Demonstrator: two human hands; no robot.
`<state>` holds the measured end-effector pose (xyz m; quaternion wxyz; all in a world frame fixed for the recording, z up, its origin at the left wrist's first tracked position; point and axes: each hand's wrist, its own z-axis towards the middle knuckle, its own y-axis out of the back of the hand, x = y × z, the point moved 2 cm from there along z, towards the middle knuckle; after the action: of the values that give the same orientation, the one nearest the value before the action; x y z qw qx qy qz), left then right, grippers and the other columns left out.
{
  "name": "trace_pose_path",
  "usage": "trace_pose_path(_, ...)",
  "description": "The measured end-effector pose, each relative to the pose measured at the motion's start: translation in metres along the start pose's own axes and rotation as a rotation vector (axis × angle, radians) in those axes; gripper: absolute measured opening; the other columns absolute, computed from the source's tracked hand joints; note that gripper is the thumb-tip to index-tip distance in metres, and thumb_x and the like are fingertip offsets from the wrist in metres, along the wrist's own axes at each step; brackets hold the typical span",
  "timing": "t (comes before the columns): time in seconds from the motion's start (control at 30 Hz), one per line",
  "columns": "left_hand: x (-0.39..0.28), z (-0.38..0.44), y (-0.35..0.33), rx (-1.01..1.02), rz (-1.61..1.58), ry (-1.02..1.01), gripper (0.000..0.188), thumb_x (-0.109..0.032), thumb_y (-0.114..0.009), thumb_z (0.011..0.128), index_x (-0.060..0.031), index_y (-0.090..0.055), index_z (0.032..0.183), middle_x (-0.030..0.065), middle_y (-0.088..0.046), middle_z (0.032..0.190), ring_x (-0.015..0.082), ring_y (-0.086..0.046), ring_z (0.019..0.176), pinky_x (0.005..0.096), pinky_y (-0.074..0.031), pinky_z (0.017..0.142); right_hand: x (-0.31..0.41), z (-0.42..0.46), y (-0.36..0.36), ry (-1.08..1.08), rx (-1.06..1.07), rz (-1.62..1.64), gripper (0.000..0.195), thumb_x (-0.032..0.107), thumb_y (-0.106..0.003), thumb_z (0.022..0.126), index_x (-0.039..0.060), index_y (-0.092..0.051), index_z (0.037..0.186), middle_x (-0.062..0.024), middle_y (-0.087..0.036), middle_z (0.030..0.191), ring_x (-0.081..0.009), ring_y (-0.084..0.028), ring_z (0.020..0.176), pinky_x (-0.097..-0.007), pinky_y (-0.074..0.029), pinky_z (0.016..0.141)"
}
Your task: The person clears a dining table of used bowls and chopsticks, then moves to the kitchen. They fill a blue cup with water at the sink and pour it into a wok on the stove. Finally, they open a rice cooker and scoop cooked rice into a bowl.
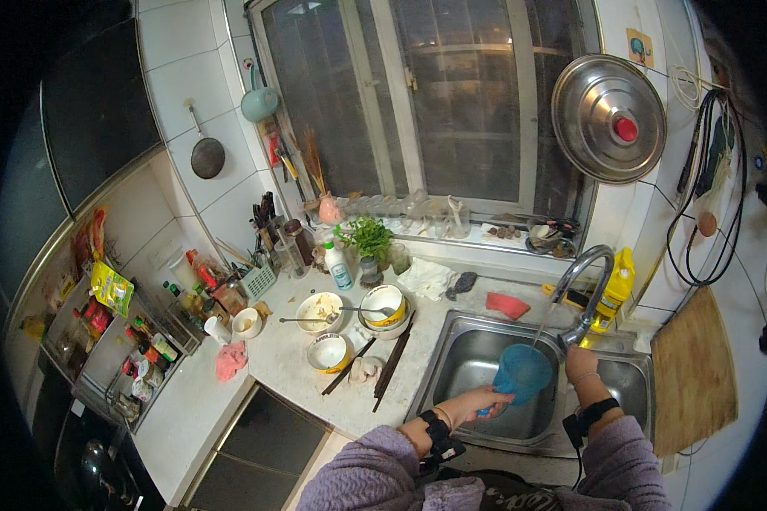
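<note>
In my left hand (486, 404) is a round blue plastic scoop (523, 373), held by its handle over the left basin of the stainless steel sink (460, 358). A thin stream of water (538, 329) falls from the chrome faucet (594, 281) into it. I cannot tell whether its bottom has holes. My right hand (580, 365) grips the lever at the faucet's base, and the fingers mostly hide that lever. Beyond the basin's rim lies a red cloth (507, 306).
Left of the sink are used bowls (319, 313), spoons and dark chopsticks (394, 358). A spray bottle (337, 268) and a leafy plant (369, 239) stand behind. Right of the faucet is a yellow bottle (613, 290); a wooden cutting board (697, 370) leans beside the sink.
</note>
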<state>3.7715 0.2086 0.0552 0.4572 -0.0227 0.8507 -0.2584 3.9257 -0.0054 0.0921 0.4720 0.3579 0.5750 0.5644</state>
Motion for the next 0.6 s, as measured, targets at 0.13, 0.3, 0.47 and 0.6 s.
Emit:
trace_pose_path(0.13,-0.028,-0.013,-0.018,-0.016,0.050,0.000,0.021,-0.024,-0.065,0.084,-0.0072,-0.053,0.081,-0.0041,-0.046,0.055,0.0050,-0.041,0.044,0.0195,-0.029,0.038,-0.011,0.003,-0.009,-0.001,0.041,-0.001,0.017,0.014,-0.046,0.086,0.0067,-0.061,0.091,-0.0126,-0.067,0.081,-0.0281,-0.067,0.075,-0.0377,-0.053,0.064)
trace_pose_path(0.3,-0.036,-0.019,-0.022,-0.038,0.133,-0.081,0.023,-0.028,-0.065,0.085,-0.0075,-0.055,0.082,-0.0052,-0.047,0.058,0.0047,-0.043,0.047,0.0203,-0.029,0.040,-0.010,0.003,-0.007,-0.032,0.037,0.051,0.018,0.014,-0.046,0.087,0.0064,-0.061,0.091,-0.0139,-0.067,0.082,-0.0287,-0.067,0.077,-0.0389,-0.052,0.066)
trace_pose_path(0.47,-0.048,-0.026,-0.035,-0.056,0.111,-0.093,0.026,-0.030,-0.064,0.086,-0.0063,-0.053,0.084,-0.0050,-0.044,0.057,0.0056,-0.040,0.046,0.0206,-0.028,0.041,-0.019,0.007,0.003,0.093,0.024,-0.013,0.017,0.017,-0.049,0.085,0.0077,-0.061,0.093,-0.0140,-0.067,0.082,-0.0306,-0.066,0.076,-0.0408,-0.052,0.065)
trace_pose_path(0.6,-0.053,-0.035,-0.045,-0.041,0.133,-0.121,0.026,-0.031,-0.063,0.086,-0.0065,-0.053,0.085,-0.0050,-0.043,0.056,0.0056,-0.040,0.046,0.0208,-0.028,0.041,-0.035,0.007,0.010,0.130,0.068,-0.055,0.019,0.021,-0.050,0.086,0.0083,-0.063,0.093,-0.0136,-0.066,0.084,-0.0313,-0.065,0.080,-0.0402,-0.051,0.067)
